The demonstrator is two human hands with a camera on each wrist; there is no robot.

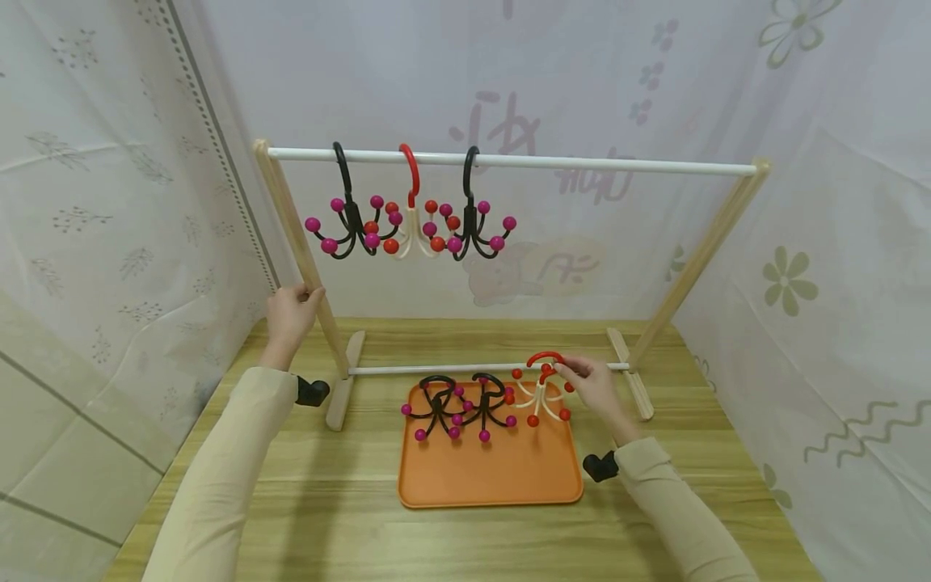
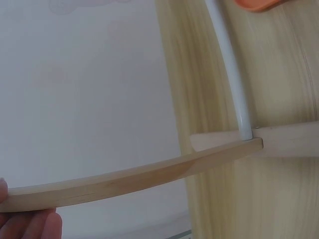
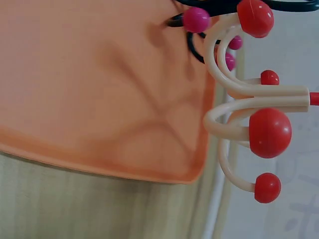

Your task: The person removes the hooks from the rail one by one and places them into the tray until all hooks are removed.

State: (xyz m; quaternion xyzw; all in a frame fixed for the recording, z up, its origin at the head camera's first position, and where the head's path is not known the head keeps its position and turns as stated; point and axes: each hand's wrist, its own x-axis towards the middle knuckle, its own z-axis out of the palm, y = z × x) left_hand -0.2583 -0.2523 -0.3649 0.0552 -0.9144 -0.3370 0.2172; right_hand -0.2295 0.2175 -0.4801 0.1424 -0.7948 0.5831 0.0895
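My left hand (image 1: 291, 314) grips the left wooden post (image 2: 124, 184) of a hanging rack partway up, its fingertips at the post in the left wrist view. My right hand (image 1: 595, 392) pinches the red hook of a cream multi-arm hanger (image 3: 284, 97) with red ball tips, held upright over the back right of an orange tray (image 1: 487, 485). The hanger's shadow falls on the tray in the right wrist view. Two black hangers with magenta balls, a left one (image 1: 437, 406) and a right one (image 1: 485, 404), are on the tray beside it.
From the white top rail (image 1: 582, 164) hang a black hanger (image 1: 352, 218), a red-hooked cream hanger (image 1: 411, 222) and another black hanger (image 1: 469, 218), all toward the left. A white lower bar (image 1: 385, 370) runs behind the tray. Patterned cloth (image 1: 822, 202) surrounds the wooden table (image 1: 349, 533).
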